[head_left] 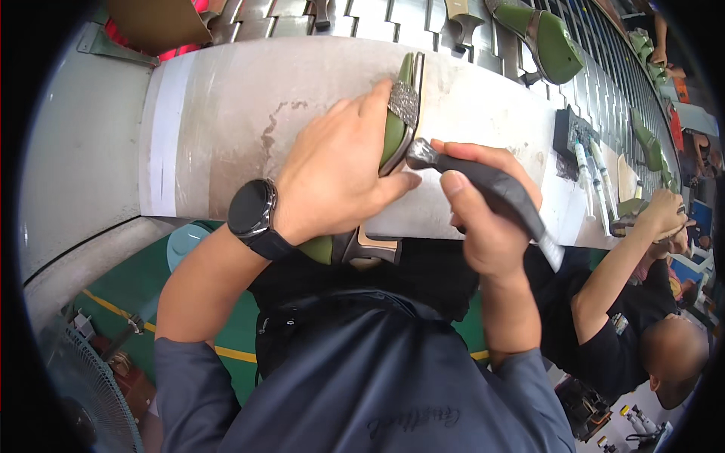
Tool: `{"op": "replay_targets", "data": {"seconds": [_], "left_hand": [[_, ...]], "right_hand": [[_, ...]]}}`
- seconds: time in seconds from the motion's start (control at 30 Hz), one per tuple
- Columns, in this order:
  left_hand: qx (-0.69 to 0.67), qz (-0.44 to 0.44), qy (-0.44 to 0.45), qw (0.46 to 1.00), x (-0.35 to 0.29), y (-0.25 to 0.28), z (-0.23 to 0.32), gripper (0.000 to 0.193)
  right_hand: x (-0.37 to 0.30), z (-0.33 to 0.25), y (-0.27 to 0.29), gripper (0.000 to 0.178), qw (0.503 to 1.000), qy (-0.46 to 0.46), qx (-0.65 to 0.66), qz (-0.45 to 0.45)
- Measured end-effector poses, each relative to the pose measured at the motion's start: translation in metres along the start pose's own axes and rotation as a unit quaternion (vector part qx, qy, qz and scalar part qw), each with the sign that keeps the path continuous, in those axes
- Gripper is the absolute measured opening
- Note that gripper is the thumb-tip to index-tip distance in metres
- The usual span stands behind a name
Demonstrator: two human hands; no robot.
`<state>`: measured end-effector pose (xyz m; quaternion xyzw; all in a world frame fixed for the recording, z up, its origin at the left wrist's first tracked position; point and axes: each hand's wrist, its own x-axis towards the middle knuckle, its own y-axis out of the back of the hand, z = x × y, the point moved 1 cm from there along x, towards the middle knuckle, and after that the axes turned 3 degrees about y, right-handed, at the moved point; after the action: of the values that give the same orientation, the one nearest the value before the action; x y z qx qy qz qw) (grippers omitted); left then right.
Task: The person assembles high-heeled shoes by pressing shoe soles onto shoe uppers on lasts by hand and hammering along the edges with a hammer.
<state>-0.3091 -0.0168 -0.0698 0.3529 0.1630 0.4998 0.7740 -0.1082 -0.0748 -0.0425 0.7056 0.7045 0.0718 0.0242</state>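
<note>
My left hand (332, 162), with a dark watch at its wrist, is closed round a shoe on a green last (394, 140). The shoe lies on its side, its sole edge turned right and its grey textured strap (404, 103) showing past my fingers. Its heel (374, 248) sticks out below my wrist, over my lap; the middle of the shoe is hidden by my hand. In my right hand (491, 219) is a shoemaker's hammer (498, 189) with a dark head. Its worn, shiny face is close beside the sole edge, near my left thumb. My fist hides the handle.
A pale worktable (219, 143) lies before me. Beyond it runs a metal slat conveyor (370, 19) bearing another green lasted shoe (547, 45). Several syringes (593, 174) stand by a black block (572, 134) at right. A co-worker (619, 332) handles a shoe there. A fan (83, 392) stands lower left.
</note>
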Motion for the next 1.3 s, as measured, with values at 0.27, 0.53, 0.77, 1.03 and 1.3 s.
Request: {"op": "replay_targets", "data": {"seconds": [0.27,0.53,0.77,1.03,1.3], "left_hand": [[-0.026,0.002,0.062,0.998,0.011,0.008,-0.002,0.099],[-0.130,-0.046,0.058,0.989,0.023,0.016,-0.006,0.075],[-0.038,0.008,0.038,0.999,0.016,0.006,-0.010,0.078],[-0.046,-0.005,0.084,0.995,0.014,0.006,-0.004,0.078],[-0.045,0.006,0.035,0.998,0.015,0.010,-0.015,0.080]], "right_hand": [[0.025,-0.028,0.035,0.025,0.995,0.023,0.032,0.096],[0.069,-0.018,0.006,0.024,0.995,-0.043,-0.003,-0.089],[0.055,-0.033,0.030,0.031,0.996,0.026,0.018,0.080],[0.069,-0.001,0.012,0.024,0.988,0.028,-0.052,-0.144],[0.132,0.017,0.002,0.023,0.996,-0.054,-0.056,-0.039]]}}
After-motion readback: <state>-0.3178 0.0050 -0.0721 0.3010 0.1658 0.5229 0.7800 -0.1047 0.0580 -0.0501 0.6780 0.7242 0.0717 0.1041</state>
